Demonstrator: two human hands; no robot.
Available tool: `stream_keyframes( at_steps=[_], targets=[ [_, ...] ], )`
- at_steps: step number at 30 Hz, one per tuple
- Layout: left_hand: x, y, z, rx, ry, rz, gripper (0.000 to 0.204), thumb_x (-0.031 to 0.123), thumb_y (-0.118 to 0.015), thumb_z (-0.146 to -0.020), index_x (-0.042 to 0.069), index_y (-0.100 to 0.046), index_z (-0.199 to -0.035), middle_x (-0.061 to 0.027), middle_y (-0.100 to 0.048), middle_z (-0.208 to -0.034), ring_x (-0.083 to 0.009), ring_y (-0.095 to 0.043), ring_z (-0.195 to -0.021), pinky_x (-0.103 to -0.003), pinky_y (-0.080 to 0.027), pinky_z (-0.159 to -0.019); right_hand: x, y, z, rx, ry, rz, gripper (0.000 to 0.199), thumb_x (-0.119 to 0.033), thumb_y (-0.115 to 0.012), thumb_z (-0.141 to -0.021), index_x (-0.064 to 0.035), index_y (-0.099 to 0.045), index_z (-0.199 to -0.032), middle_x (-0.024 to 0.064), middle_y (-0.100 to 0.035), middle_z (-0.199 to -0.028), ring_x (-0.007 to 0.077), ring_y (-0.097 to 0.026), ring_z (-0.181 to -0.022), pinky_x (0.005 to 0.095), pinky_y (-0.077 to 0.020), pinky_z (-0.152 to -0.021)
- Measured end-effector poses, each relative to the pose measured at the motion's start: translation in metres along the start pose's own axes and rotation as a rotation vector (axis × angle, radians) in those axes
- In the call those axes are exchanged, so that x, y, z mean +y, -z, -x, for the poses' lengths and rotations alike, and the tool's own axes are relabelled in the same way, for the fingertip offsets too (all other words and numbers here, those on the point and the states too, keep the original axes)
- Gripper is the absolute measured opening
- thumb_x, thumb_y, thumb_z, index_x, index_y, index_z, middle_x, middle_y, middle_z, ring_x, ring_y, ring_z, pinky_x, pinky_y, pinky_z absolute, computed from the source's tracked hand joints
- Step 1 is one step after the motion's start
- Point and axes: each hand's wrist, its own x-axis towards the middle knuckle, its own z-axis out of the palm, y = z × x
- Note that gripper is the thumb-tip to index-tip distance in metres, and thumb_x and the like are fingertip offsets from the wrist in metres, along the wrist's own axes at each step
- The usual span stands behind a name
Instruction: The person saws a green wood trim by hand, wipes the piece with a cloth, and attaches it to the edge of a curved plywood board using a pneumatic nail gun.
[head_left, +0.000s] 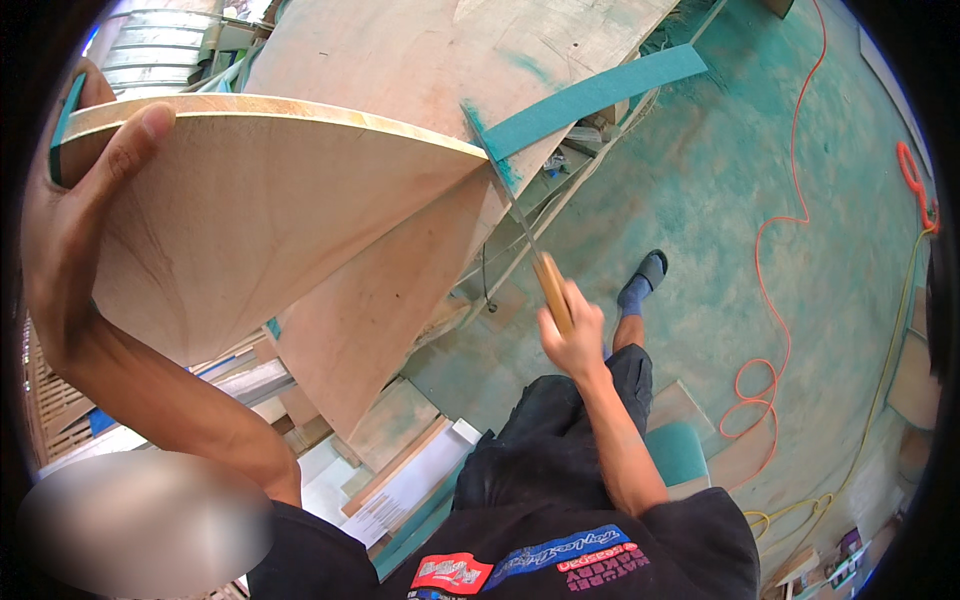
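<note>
From the head view, your left hand [70,210] at nine o'clock grips the curved panel [260,230] by its edge, thumb lying flat over the near face, fingers wrapped behind. The panel tilts across the upper left, its tip reaching centre. Your right hand [575,335] just right of centre is closed round the wooden handle of a knife [535,260], blade pointing to eleven o'clock and meeting the panel's tip beside a teal strip [590,95]. An orange cord [770,300] snakes over the green floor [700,200] at three o'clock.
</note>
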Motion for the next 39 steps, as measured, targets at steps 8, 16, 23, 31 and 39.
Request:
stream_keyframes(
  at_steps=[8, 16, 23, 31, 39],
  targets=[
    [0.001, 0.002, 0.003, -0.047, 0.057, 0.027, 0.107, 0.079, -0.072, -0.072, 0.013, -0.049, -0.154, -0.0218, -0.061, -0.142, -0.0323, -0.066, -0.122, -0.045, -0.052, -0.107, 0.015, 0.019, 0.05, 0.006, 0.023, -0.001, 0.018, -0.003, -0.067, -0.085, 0.0003, -0.063, -0.102, 0.0158, -0.058, -0.07, 0.0229, -0.062, -0.059, 0.0314, -0.0484, -0.059],
    [-0.007, -0.005, 0.0, 0.04, -0.023, 0.019, 0.11, 0.081, -0.071, -0.071, 0.013, -0.047, -0.154, -0.0225, -0.063, -0.137, -0.0346, -0.068, -0.118, -0.047, -0.053, -0.105, 0.009, -0.003, 0.003, 0.034, 0.03, -0.01, 0.013, -0.003, -0.067, -0.085, 0.0016, -0.059, -0.094, 0.0162, -0.057, -0.068, 0.025, -0.06, -0.057, 0.033, -0.0476, -0.058],
    [0.002, 0.007, -0.004, -0.067, 0.04, -0.021, 0.107, 0.082, -0.068, -0.073, 0.012, -0.049, -0.153, -0.0248, -0.066, -0.131, -0.0358, -0.07, -0.114, -0.048, -0.055, -0.101, 0.005, -0.01, -0.019, 0.047, 0.047, 0.038, 0.014, -0.004, -0.068, -0.085, 0.0007, -0.057, -0.092, 0.0164, -0.057, -0.068, 0.0272, -0.061, -0.056, 0.0337, -0.0474, -0.057],
    [0.018, 0.024, -0.027, -0.313, -0.372, 0.805, 0.061, 0.032, -0.1, -0.069, 0.008, -0.051, -0.095, -0.007, -0.065, -0.077, -0.0153, -0.065, -0.071, -0.027, -0.057, -0.069, 0.016, 0.006, 0.035, 0.035, 0.033, -0.027, 0.014, -0.004, -0.067, -0.085, -0.0008, -0.054, -0.089, 0.0201, -0.054, -0.067, 0.0269, -0.058, -0.054, 0.0354, -0.0449, -0.054],
    [0.048, 0.015, -0.004, -0.141, -0.255, 0.791, 0.061, 0.031, -0.099, -0.071, 0.003, -0.056, -0.103, -0.0123, -0.071, -0.083, -0.0182, -0.069, -0.073, -0.027, -0.057, -0.07, 0.008, 0.005, 0.018, 0.026, -0.007, -0.01, 0.013, -0.004, -0.067, -0.086, -0.0006, -0.055, -0.088, 0.0128, -0.054, -0.063, 0.0216, -0.056, -0.053, 0.0336, -0.0445, -0.054]
  ],
)
